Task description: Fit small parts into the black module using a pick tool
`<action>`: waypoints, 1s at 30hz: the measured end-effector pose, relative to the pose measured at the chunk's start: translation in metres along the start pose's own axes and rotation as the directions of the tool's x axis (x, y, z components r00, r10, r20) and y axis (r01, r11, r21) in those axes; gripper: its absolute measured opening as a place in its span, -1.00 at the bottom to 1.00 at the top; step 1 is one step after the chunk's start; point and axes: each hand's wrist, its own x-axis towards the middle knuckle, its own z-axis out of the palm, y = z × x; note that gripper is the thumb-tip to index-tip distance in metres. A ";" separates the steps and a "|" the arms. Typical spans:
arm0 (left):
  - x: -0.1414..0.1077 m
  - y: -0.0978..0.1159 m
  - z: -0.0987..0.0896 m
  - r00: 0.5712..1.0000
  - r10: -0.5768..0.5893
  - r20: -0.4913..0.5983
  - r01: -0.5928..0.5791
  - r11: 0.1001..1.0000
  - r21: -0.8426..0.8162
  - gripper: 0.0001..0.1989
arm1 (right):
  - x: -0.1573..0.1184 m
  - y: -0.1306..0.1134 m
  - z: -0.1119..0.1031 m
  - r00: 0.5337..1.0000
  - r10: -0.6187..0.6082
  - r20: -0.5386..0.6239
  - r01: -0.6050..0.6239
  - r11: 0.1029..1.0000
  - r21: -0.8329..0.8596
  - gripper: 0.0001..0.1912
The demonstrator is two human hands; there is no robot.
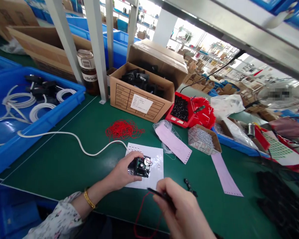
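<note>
My left hand (126,171) is closed round a small black device housing (142,167) with a green circuit board and a round white part showing. The housing is over a white sheet (156,156) on the green table, and a white cable (87,152) runs from near it to the left. My right hand (176,205), just below and to the right, grips a slim black pointed tool (153,191); its exact kind is hidden by my fingers. The tool's tip is apart from the board. Below the sheet, a red wire (137,219) loops near my right hand.
A blue bin (77,93) with coiled cables stands left. Behind are a carton (119,96) of black parts, a red bin (176,121) and a small box of screws (204,137). Red wires (124,129), pink strips (174,142) and a small black part (190,187) lie about.
</note>
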 end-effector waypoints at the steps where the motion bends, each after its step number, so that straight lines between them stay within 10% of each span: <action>1: 0.001 -0.001 -0.001 1.000 0.019 -0.003 -0.019 1.000 -0.011 -0.47 | 0.007 -0.001 0.012 1.000 0.002 0.030 -0.002 1.000 0.015 -0.89; 6: 0.002 -0.004 -0.005 0.997 0.079 0.026 -0.077 0.995 -0.067 -0.46 | 0.041 0.015 0.045 0.991 0.135 -0.028 -0.134 0.990 0.034 -0.91; 20: 0.004 -0.009 -0.007 0.999 0.021 0.032 -0.018 0.997 -0.079 -0.37 | 0.062 0.039 0.034 0.962 0.176 -0.208 -0.154 0.981 0.117 -0.83; 30: -0.005 -0.005 -0.006 0.998 -0.011 0.068 0.017 0.995 -0.103 -0.39 | 0.101 0.078 0.021 0.979 0.018 0.205 -0.100 0.912 0.398 -0.82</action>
